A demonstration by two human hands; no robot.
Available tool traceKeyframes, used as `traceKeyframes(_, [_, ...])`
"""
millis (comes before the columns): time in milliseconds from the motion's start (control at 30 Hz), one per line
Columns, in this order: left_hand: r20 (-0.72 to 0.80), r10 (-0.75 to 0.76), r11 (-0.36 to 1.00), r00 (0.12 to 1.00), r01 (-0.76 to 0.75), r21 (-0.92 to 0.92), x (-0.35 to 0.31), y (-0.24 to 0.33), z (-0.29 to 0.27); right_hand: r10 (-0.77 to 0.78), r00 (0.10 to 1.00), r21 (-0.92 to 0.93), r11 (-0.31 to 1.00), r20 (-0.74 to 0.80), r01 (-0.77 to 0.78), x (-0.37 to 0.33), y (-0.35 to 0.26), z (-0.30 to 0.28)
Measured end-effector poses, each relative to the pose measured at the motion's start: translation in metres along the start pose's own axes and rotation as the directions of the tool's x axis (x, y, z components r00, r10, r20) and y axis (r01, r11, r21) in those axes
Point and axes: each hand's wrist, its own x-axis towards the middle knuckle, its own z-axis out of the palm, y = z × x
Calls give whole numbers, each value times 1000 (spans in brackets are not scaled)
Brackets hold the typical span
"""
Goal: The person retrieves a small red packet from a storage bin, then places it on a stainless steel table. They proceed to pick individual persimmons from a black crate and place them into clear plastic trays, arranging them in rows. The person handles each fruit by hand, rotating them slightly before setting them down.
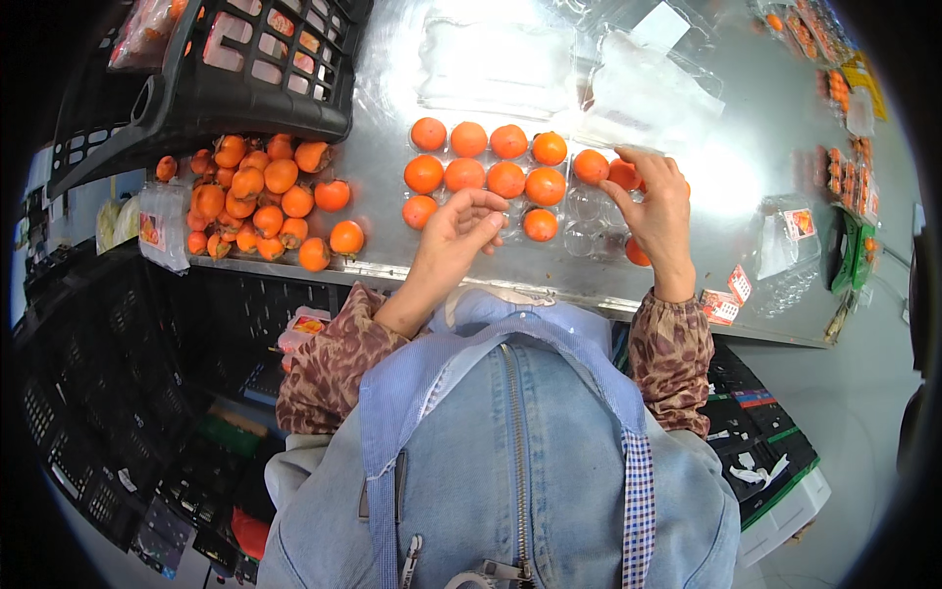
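Observation:
Orange persimmons sit in rows in the cups of clear plastic trays on the metal table. My right hand reaches over the right-hand tray, thumb and fingers closed around a persimmon. Beside that fruit lies another persimmon, and one more sits below, partly covered by my wrist. Some clear cups between them hold no fruit. Over the lower row of the left tray, my left hand has loosely bent fingers, thumb apart from the forefinger, with nothing visible in its grasp.
A heap of loose persimmons lies at the left, below a tilted black crate. Clear plastic packaging is spread at the back. Red-and-white labels lie near the right front edge. Packed fruit stands at the far right.

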Motion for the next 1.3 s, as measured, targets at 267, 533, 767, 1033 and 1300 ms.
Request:
traceKeyframes(267, [3, 17, 1000, 1000, -17, 10, 0, -1, 0, -94, 995, -103, 990, 32, 97, -3, -6, 14])
traceKeyframes(533, [-4, 17, 1000, 1000, -17, 0, 0, 0, 0, -151, 988, -28, 988, 22, 151, -2, -22, 20])
traceKeyframes(767, [3, 40, 998, 999, -39, -51, 0, -8, -2, -179, 981, -18, 983, 74, 180, -8, -31, 28])
traceKeyframes(1033, [-3, 6, 1000, 1000, -6, -9, 1, -1, 0, -159, 985, -40, 986, 63, 162, -7, -40, 36])
traceKeyframes(1300, [-5, 33, 999, 999, -33, -42, 1, -6, -1, -152, 988, 33, 988, -21, 153, -6, -43, 29])
